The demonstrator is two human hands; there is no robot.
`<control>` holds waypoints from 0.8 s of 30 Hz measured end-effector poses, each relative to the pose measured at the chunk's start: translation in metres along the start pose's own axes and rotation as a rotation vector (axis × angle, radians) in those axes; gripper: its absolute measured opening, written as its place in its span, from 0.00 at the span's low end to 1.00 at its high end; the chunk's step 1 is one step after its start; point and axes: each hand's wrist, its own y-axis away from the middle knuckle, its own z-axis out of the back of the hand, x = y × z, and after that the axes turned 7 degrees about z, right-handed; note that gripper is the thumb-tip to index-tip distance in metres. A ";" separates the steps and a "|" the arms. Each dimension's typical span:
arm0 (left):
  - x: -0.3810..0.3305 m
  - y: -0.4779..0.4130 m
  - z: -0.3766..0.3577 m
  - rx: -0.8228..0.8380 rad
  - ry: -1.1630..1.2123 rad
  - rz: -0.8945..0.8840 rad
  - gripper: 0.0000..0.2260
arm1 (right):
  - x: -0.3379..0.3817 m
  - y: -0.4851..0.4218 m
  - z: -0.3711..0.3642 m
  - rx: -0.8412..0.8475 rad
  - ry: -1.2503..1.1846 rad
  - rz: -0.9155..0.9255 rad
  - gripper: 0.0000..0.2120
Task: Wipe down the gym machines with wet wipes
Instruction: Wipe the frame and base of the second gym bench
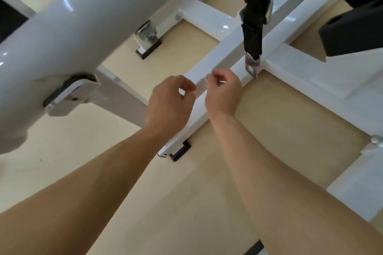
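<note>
- Pinching with both hands above the white base rail [209, 62], the person seems to be pulling a wet wipe [202, 86] open; it is pale against the pale rail, so its edges are hard to make out.
- The left hand [169, 103] has fingers curled, thumb and forefinger closed on something small and white, likely a corner of the wipe.
- The right hand [224, 91] is closed narrow the same way, just beside the left, over the rail.
- Judging by this, spread the wipe fully flat first, so a broad damp face meets the metal rather than a wad.
- Wipe along the rail lengthwise, then work toward the joint by the hanging black strap [253, 27] and its metal buckle [252, 66], where grime may collect.
- Mind the big tube [68, 25] overhead when leaning in.
</note>
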 end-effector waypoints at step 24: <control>0.003 0.001 -0.012 -0.029 0.167 0.227 0.09 | -0.028 -0.019 0.018 0.160 0.070 0.149 0.05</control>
